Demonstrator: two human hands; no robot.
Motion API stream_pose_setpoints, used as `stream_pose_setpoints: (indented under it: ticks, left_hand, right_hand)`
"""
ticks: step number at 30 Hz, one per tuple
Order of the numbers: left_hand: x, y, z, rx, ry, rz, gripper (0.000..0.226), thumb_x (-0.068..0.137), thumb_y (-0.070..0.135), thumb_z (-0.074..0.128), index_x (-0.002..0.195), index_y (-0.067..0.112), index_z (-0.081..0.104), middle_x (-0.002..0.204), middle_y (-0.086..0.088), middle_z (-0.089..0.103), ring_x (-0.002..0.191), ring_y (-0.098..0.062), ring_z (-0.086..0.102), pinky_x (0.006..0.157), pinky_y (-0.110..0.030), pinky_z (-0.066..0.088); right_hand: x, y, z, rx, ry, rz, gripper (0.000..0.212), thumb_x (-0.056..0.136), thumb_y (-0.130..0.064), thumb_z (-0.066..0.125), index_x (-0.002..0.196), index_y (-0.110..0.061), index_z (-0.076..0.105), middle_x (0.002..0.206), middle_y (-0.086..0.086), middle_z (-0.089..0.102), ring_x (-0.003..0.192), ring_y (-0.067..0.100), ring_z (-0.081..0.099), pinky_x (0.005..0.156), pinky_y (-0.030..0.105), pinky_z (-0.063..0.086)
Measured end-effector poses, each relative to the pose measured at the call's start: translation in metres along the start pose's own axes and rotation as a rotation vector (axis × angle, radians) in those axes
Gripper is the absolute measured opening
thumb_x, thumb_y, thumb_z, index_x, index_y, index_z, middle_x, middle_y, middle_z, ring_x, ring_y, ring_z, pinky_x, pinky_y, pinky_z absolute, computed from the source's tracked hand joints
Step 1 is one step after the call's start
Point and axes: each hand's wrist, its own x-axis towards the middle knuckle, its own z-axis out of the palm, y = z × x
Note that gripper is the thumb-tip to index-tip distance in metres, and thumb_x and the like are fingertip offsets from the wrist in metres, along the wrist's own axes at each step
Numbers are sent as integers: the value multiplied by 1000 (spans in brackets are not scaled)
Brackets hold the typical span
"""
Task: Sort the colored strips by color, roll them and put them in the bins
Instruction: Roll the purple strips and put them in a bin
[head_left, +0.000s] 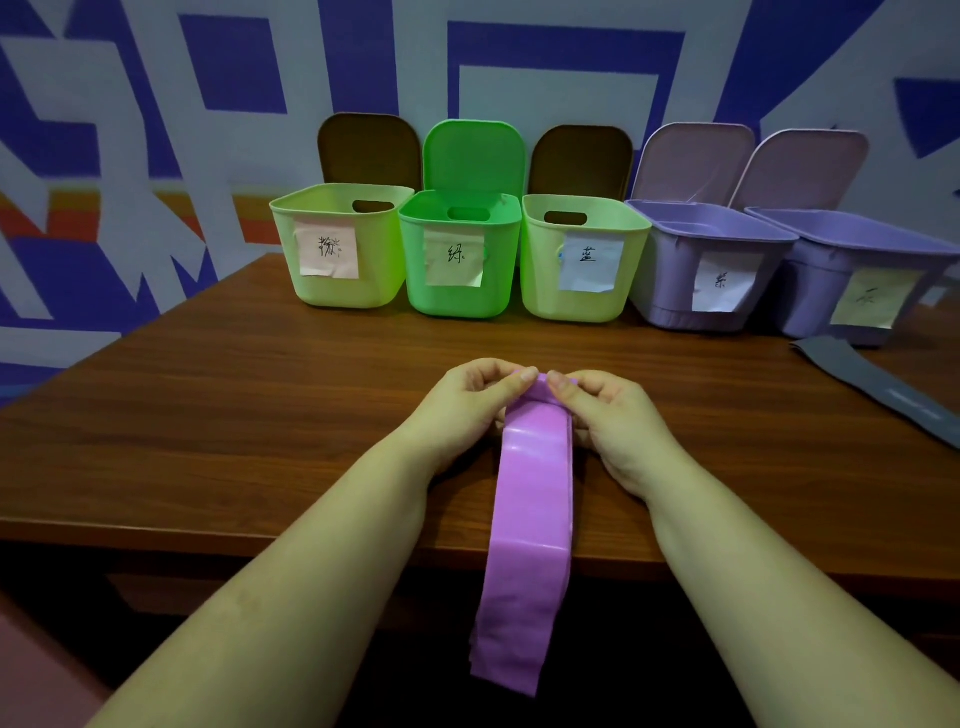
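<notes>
Fingertips of left hand (470, 402) and right hand (610, 415) pinch rolled top end of purple strip (532, 519), frame centre; remainder trails down over table (208, 415) edge.

We hold both forearms forward, close together. Our left hand (467, 400) and right hand (615, 415) have curled fingers, fingertips nearly meeting, and both pinch the strip (532, 509); the thumbs seem hidden underneath.
</notes>
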Motion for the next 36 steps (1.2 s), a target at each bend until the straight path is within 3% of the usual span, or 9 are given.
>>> stream_pose_setpoints:
  ticks: [4,8,14,18,21,24,27,32,36]
  left_hand:
    - [1,-2,1,157,-15,15,24,95,37,50,94,18,65,87,-3,67,77,-10,60,73,-21,45]
    - [1,-1,0,-22,-54,-21,19,96,24,50,98,10,62,91,-21,58,78,-26,53,69,-29,43]
    - [3,-2,-3,-142,-89,-47,11,94,15,52,95,10,63,68,-8,58,57,-10,57,57,-18,49]
    - [3,-2,-1,-69,-99,-49,21,96,28,50,91,11,62,78,-16,58,63,-15,55,60,-21,46]
    - [2,3,1,44,-64,-25,34,97,39,42,76,19,59,65,3,58,57,-3,56,55,-12,45]
    - [3,3,2,141,-34,-12,40,97,44,40,90,14,65,75,-2,62,64,-5,58,57,-11,46]
    - [3,2,4,200,-18,-4,44,97,45,42,95,9,67,79,-8,64,66,-12,58,62,-19,46]
    - [2,-1,0,70,-46,-21,42,97,36,47,100,-2,65,85,-18,62,75,-24,56,73,-31,44]
    - [2,-1,-1,-49,-68,-47,30,97,30,48,87,8,66,72,-8,65,63,-16,59,65,-23,47]
  right_hand:
    - [1,1,-1,28,17,-6,13,89,-22,61,88,-13,69,87,17,69,79,27,65,75,38,52]
    - [2,4,0,52,19,-19,5,86,-15,63,89,-14,68,82,8,72,78,22,67,74,33,55]
    - [3,4,-1,74,19,-38,12,83,-7,66,92,-16,65,91,10,69,87,27,66,80,38,54]
    - [3,5,-3,95,25,-39,16,81,-6,67,94,-15,66,98,14,68,91,31,64,86,46,51]
    - [2,5,-4,58,18,-36,18,81,-5,68,93,-17,67,97,13,68,91,30,64,88,49,50]
    - [2,5,-4,53,30,-42,19,80,-5,70,93,-19,68,95,10,69,91,30,64,89,51,50]
    - [2,6,-4,48,48,-62,20,79,-4,70,92,-19,67,93,6,69,91,26,64,86,46,52]
    - [3,7,-3,16,39,-92,24,78,-2,71,91,-21,67,96,5,69,92,19,65,81,35,54]
    - [4,6,-2,20,24,-67,28,71,-16,75,99,-17,66,95,6,69,84,14,66,70,26,54]
